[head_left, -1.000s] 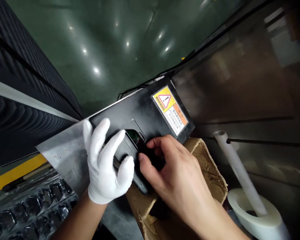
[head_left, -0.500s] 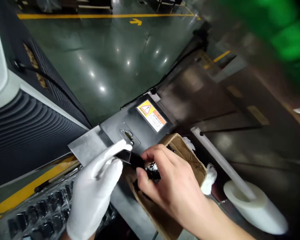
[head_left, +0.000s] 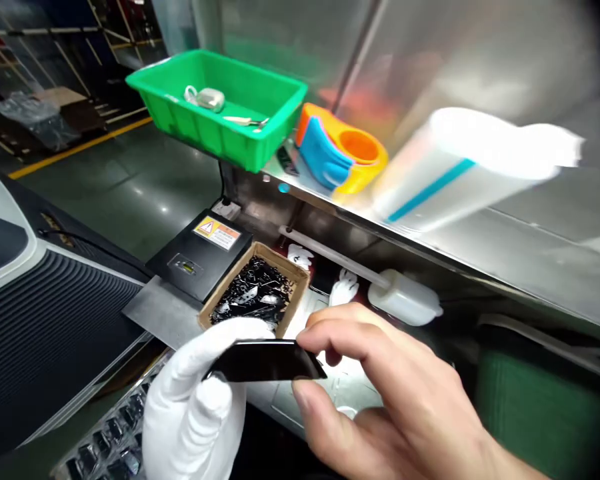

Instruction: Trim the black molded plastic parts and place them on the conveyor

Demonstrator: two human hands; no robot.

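A thin, glossy black plate (head_left: 267,361) is held up between my two hands, tilted so that its face shows as a narrow slanted strip. My left hand (head_left: 193,407), in a white glove, grips its left end between thumb and fingers. The bare thumb and index finger of my right hand (head_left: 385,387) pinch the right end. Just behind the plate stands an open cardboard box (head_left: 300,305) with many small black parts (head_left: 253,283) and some shiny scraps inside.
A black unit with a warning label (head_left: 200,250) sits beyond the box. Above, a metal shelf carries a green bin (head_left: 220,133), an orange-and-blue tape dispenser (head_left: 340,150) and a white roll (head_left: 445,167). A clear tray of black parts (head_left: 110,433) lies lower left; a dark green bin (head_left: 540,393), right.
My right hand has come away from the cardboard box and now holds the plate's right end. The plate has been raised in front of the box, and my view has swung right to the shelf.
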